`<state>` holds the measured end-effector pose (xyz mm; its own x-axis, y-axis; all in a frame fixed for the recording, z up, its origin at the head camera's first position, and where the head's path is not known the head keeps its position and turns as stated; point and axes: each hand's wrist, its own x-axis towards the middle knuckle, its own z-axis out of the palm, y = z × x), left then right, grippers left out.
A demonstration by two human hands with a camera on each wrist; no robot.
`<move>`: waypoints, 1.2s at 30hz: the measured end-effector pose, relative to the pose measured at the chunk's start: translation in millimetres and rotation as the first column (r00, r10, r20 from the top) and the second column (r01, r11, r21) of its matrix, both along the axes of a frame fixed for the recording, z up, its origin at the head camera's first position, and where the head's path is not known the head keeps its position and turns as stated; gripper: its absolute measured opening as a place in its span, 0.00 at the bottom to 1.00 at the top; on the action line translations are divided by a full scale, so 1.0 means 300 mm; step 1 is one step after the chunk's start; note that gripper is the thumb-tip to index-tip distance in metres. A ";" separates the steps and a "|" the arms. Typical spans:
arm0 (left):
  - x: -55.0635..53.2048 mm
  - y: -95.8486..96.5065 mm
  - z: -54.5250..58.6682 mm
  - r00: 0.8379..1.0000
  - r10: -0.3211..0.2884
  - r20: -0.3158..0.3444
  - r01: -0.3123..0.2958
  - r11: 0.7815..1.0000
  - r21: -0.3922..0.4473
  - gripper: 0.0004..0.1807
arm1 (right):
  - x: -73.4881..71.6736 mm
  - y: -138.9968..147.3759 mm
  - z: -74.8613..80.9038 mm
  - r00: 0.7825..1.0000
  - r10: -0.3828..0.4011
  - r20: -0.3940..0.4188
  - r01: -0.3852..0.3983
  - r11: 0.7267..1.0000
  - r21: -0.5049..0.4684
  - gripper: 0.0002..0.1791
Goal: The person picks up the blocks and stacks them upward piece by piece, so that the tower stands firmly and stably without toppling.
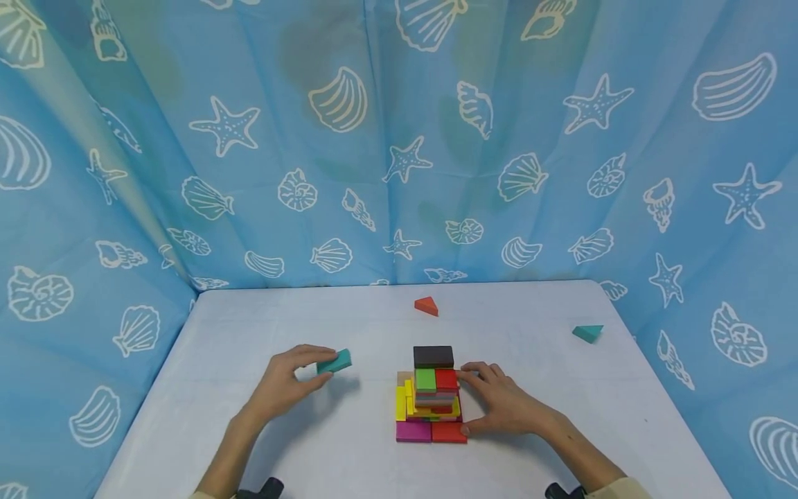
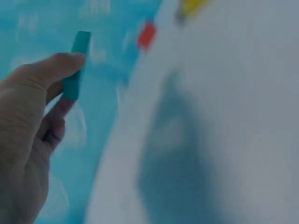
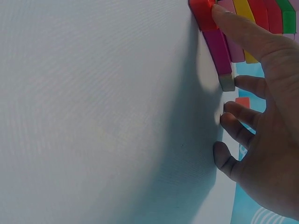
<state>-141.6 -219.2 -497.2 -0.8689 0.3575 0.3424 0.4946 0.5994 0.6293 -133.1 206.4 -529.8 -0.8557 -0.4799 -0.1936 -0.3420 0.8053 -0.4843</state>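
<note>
My left hand (image 1: 280,383) pinches a teal block (image 1: 337,361) between thumb and fingers, above the white table and left of a stack. In the left wrist view the teal block (image 2: 77,65) appears edge-on, clear of the table. The stack of colored wooden blocks (image 1: 401,404) has a dark block (image 1: 433,357) at its back and green and red blocks on top. At its right side is my right hand (image 1: 505,403), its thumb touching a red block (image 3: 202,14) at the front base corner. The index fingertip is at a pale block (image 3: 227,83) at the back; other fingers are loosely bent.
An orange triangular block (image 1: 427,305) lies near the back edge of the white table (image 1: 299,312). Farther right lies a teal triangular block (image 1: 588,333). A blue curtain (image 1: 386,208) with shell prints hangs behind and beside the table.
</note>
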 end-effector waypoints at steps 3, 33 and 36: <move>0.006 0.118 0.071 0.985 -0.110 -0.130 0.114 0.993 0.024 0.20 | -0.002 0.003 0.000 1.000 0.008 -0.004 -0.008 1.000 -0.002 0.52; 0.080 0.478 0.135 0.790 -0.297 -0.536 0.170 0.947 -0.274 0.25 | 0.009 0.015 -0.001 0.997 0.070 -0.042 -0.072 0.996 -0.055 0.51; 0.079 0.481 0.135 0.787 -0.291 -0.545 0.161 0.948 -0.274 0.24 | 0.010 0.017 -0.002 0.996 0.076 -0.049 -0.079 0.995 -0.060 0.51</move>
